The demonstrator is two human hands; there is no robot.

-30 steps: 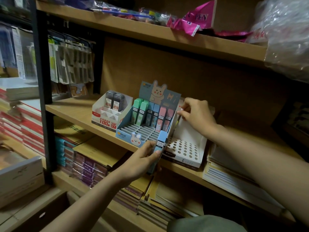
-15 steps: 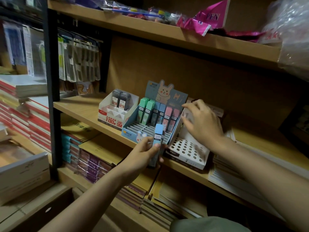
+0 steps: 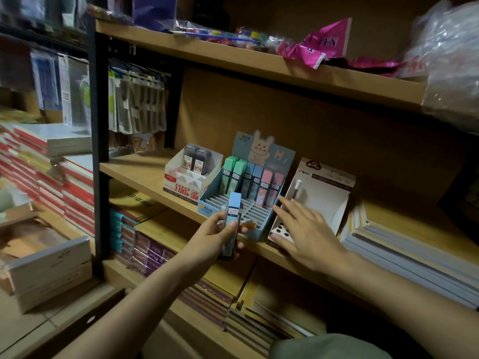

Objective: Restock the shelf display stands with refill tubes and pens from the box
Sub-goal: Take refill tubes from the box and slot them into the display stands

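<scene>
Upper shelf board (image 3: 259, 63): carried a pink packet (image 3: 318, 47) printed "PEN", a clear wrapped strip of small paint pots (image 3: 233, 36) with a blue brush, and at the right end a bulging clear plastic bag (image 3: 451, 63). Black upright post (image 3: 97, 151) at the left. Behind it, hanging carded packs (image 3: 140, 104), contents too blurred to tell. Far left, stacks of red-and-white notebooks (image 3: 64, 185) and a pale book (image 3: 51, 265) lying flat below them. Middle shelf, right end: flat stack of pale paper pads (image 3: 414, 252). Bottom shelf: flat brown cardboard packs (image 3: 145, 203) over wrapped purple notebooks (image 3: 153, 252) and further flat booklets (image 3: 254, 325).
</scene>
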